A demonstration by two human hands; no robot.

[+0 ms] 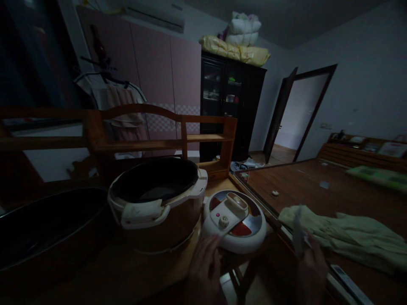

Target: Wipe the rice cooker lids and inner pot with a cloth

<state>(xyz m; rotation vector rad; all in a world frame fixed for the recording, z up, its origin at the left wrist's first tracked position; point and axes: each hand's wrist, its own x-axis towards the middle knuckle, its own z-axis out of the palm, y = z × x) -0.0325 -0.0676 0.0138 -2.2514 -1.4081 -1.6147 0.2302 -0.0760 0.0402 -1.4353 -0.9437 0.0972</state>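
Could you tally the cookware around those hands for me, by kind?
White-handled round cooker body: 1
Round white plastic lid: 1
Dark round pot, cut off at the left edge: 1
Total: 3

The right hand [313, 262] blurs, and the thin pale item [298, 233] in its grip is too smeared to identify. The left hand [203, 264] is soft too, its contact with the cooker lid [235, 218] unclear. The left edge crops a dark pot [66, 243]; the right, the green cloth [359, 237].
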